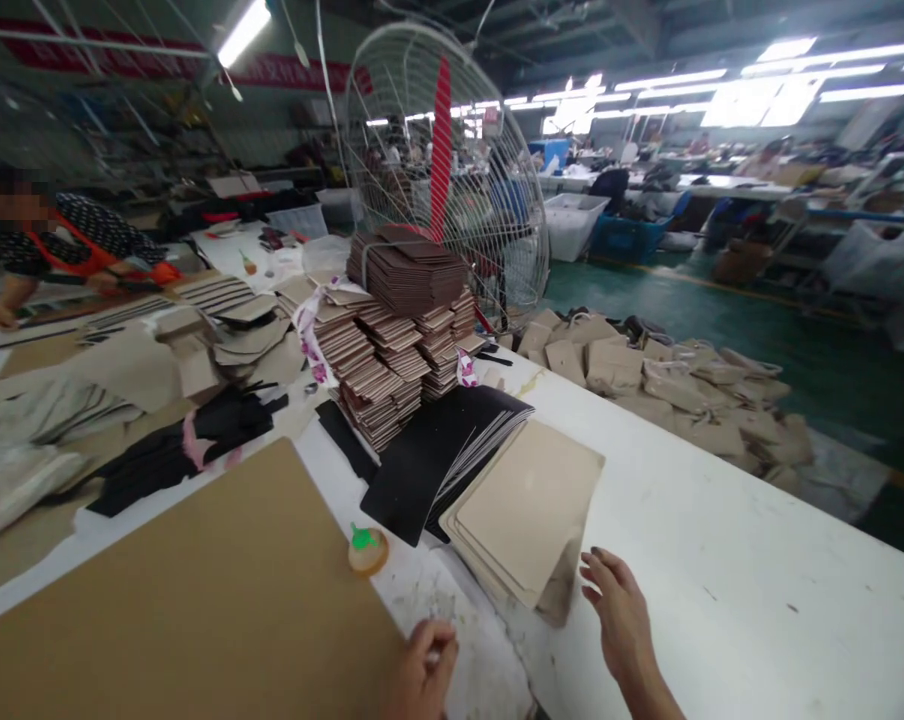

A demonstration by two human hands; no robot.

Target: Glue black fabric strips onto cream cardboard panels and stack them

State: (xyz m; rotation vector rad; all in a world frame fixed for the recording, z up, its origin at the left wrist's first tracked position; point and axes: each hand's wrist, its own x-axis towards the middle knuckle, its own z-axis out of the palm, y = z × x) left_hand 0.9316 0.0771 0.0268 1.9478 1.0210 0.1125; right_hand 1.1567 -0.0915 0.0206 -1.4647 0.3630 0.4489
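Note:
My right hand (621,612) hovers beside the near right corner of a stack of beige panels (534,500), its fingers apart and nothing in them. Low in the view, my left hand (426,668) is closed, the fingertips curled together near the edge of a large brown board (189,600). Whatever it may hold is too small to make out. Fanned black sheets (422,480) lie just behind the beige panels. A small round pot with a green top (367,548) stands by the board's right edge.
Tall bundles of brown-edged pieces (381,370) rise behind the black sheets, before a large caged fan (444,150). Beige pieces (647,380) are heaped beyond the white table (722,560). A co-worker (84,235) leans over the far left, past black strips (189,445).

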